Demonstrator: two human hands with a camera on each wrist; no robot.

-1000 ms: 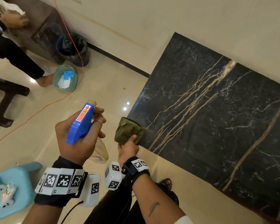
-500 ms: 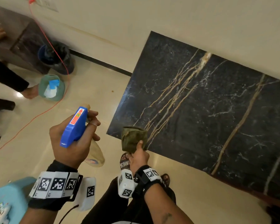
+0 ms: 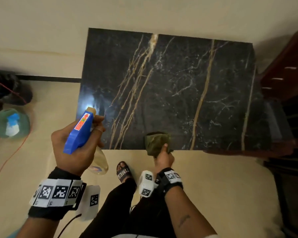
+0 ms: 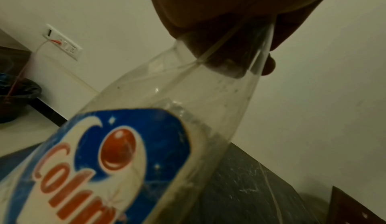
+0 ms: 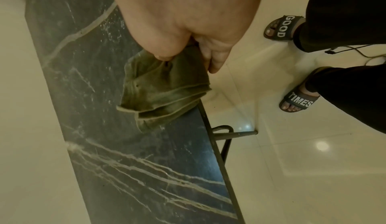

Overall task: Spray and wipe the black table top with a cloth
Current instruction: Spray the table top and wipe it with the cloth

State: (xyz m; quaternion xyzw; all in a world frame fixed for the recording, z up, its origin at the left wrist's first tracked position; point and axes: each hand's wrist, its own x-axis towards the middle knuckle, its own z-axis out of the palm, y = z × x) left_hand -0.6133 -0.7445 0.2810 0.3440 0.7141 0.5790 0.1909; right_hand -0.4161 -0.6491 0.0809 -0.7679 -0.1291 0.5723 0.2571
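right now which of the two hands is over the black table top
The right hand, gripping the green cloth at the near edge of the table top. The left hand grips the spray bottle beside its left corner.

Black marble-veined table top [image 3: 179, 86] bare; folded cloth [image 3: 156, 143] perhaps touching near edge
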